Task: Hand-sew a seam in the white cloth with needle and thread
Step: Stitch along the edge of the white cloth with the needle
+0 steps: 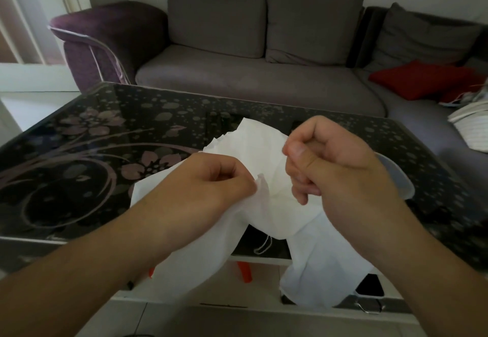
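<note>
The white cloth (pixel 253 149) lies bunched over the near part of the dark glass table (pixel 92 152) and hangs off its front edge. My left hand (pixel 211 181) pinches a small fold of the cloth between thumb and fingertips. Just to its right, my right hand (pixel 335 162) is curled, thumb pressed against the forefinger at the cloth's raised edge. Whether it holds a needle I cannot see, and no needle shows anywhere. A short loop of white thread (pixel 262 245) lies on the table under the cloth.
A grey sofa (pixel 250 80) with cushions stands behind the table, with a red pillow (pixel 420 78) and a white striped object (pixel 472 128) on its right side. An orange item (pixel 245 272) and a dark phone-like thing (pixel 369 285) sit on the shelf below the tabletop.
</note>
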`<state>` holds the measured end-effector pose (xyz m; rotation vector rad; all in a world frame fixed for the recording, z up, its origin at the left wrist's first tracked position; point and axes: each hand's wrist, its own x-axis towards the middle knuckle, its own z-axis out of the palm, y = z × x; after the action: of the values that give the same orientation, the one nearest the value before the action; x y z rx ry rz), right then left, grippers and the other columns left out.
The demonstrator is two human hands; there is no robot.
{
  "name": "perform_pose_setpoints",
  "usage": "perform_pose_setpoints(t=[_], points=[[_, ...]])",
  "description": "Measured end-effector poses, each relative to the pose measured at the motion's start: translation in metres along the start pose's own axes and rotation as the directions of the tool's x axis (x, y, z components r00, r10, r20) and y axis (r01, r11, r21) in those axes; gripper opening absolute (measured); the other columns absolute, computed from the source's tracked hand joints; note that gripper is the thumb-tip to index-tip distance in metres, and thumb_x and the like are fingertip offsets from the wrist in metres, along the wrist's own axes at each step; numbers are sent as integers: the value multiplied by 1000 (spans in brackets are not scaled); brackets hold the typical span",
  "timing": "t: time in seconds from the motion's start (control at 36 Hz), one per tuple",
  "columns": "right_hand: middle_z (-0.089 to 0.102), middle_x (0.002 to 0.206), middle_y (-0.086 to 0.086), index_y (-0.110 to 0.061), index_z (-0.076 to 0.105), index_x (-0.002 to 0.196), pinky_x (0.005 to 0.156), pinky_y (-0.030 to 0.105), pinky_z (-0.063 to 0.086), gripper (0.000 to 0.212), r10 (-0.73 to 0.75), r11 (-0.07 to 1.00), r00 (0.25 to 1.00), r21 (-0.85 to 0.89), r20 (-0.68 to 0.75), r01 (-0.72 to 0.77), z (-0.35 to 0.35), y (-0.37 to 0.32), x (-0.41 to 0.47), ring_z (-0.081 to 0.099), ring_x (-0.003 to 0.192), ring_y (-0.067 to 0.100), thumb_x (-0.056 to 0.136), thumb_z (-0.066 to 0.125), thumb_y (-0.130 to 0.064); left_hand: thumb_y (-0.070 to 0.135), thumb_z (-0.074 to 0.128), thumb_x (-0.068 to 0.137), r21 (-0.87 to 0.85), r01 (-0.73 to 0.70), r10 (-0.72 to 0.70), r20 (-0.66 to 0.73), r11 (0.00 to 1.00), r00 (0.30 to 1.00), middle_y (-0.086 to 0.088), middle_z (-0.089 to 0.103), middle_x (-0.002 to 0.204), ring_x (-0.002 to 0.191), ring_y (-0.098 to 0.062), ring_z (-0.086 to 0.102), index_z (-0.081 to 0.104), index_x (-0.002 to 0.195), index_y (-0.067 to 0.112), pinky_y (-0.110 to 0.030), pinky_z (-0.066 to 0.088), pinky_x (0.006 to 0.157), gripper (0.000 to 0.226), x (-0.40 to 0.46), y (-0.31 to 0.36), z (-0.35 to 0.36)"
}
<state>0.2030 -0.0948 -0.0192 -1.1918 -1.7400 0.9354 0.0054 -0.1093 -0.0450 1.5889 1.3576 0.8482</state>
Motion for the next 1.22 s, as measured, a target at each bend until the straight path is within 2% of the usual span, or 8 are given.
perform_pose_setpoints(t=[0.08, 0.25, 0.39, 0.47, 0.53, 0.81, 1.06, 1.22], points=[[59, 70, -10, -34, 61, 95, 59, 16, 46, 10, -44, 964, 997, -261, 63, 59, 1, 0, -3, 55, 63, 3, 101, 55, -29, 37, 62, 96, 29, -17, 17, -15, 999, 1000, 13, 74, 88, 87, -2, 67, 78, 83, 29, -33, 51, 84, 23, 2, -1, 2], [56, 70, -27, -40, 63, 87, 54, 6, 41, 10, -20, 834, 995, -547, 95, 69, -2, 3, -5, 54, 68, -6, 92, 72, -40, 36, 61, 98, 61, -29, 34, -76, 998, 997, 12, 74, 88, 86, -4, 67, 78, 85, 33, -37, 58, 85, 22, 5, -4, 1], [52, 52, -12, -34, 68, 77, 50, 12, 44, 18, -54, 858, 997, -508, 48, 72, -7, 4, -2, 48, 49, 4, 93, 74, -29, 32, 62, 98, 51, -76, 80, -96, 996, 992, 12, 73, 83, 82, -2, 67, 76, 85, 31, -20, 46, 72, 19, 4, -4, 0], [49, 49, -8, -32, 69, 75, 49, 11, 44, 18, -57, 895, 998, -444, 1, 52, -5, 4, -1, 46, 46, 5, 92, 75, -27, 34, 63, 98, 43, -132, 134, -53, 990, 989, 7, 63, 65, 58, -7, 57, 69, 102, 39, -14, 43, 55, 9, 1, -2, 2], [49, 50, -5, -33, 69, 76, 48, 10, 43, 17, -75, 902, 997, -428, -17, 60, -4, 6, -1, 45, 46, 7, 92, 75, -28, 40, 61, 98, 80, -162, 164, -14, 983, 986, 14, 65, 67, 60, 0, 59, 62, 115, 49, -9, 42, 50, 20, -1, 0, 3], [49, 50, -5, -30, 67, 73, 52, 8, 43, 21, -202, 898, 971, -421, -128, 132, -7, 6, 1, 47, 47, 9, 90, 76, -22, 44, 61, 96, 238, -224, 235, -17, 945, 972, 34, 63, 84, 85, 10, 61, 73, 97, 45, 0, 41, 63, 11, 4, -2, 3], [59, 60, -17, -32, 64, 77, 51, 17, 38, 20, -139, 856, 935, -514, -325, -52, -18, 16, 8, 54, 54, 2, 92, 74, -25, 40, 64, 97, 224, -240, 257, -50, 945, 965, 19, 69, 82, 85, 1, 65, 74, 91, 40, -4, 44, 68, 12, 5, -8, 1], [55, 60, -10, -36, 66, 102, 49, 9, 43, 30, -103, 913, 981, -406, -162, 29, -12, 1, -1, 52, 52, 2, 90, 73, -10, 38, 64, 97, 216, -243, 260, -54, 946, 964, 19, 71, 85, 88, 1, 66, 75, 91, 38, -5, 45, 72, 12, 5, -8, -1]])
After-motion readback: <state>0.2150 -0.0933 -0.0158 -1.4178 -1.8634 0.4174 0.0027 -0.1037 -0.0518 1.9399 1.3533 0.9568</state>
